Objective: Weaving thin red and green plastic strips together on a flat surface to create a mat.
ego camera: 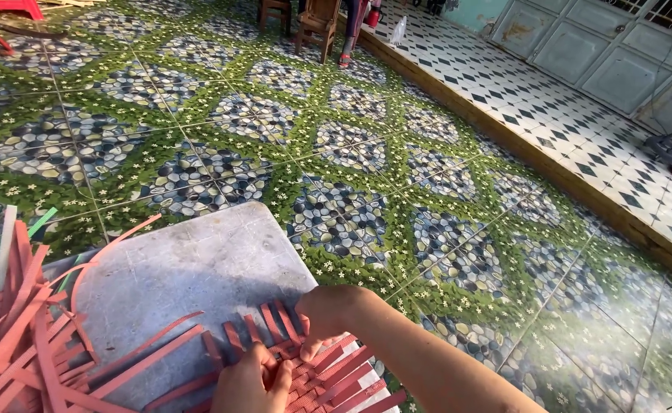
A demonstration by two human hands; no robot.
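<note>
My right hand (328,313) is curled down over the top edge of the woven mat (317,375) of pink-red strips, fingers bent and pinching one of the upright strip ends (278,321) that stick up from the weave. My left hand (253,382) sits just below and to the left of it, closed in a loose fist with the fingertips pressing on the woven part, holding a strip down. The two hands are nearly touching, and the mat lies directly under and between them, at the near edge of the grey stone worktop (190,268).

Loose strips (152,348) fan out from the weave to the left across the slab, and a bigger heap of pink strips (7,336) lies at the far left, with a white one and a green one (41,222) among them. Beyond the slab is the tiled floor (351,153) patterned with pebbles and green leaves, then a raised step (535,157) with black-and-white tiles.

The bottom of the picture cuts off my left wrist and the lower part of the mat, so I cannot tell how far the weave reaches. My right palm hides the strip ends beneath it. The wooden chair (317,23) and red plastic furniture (7,11) at the top are only partly in view.
</note>
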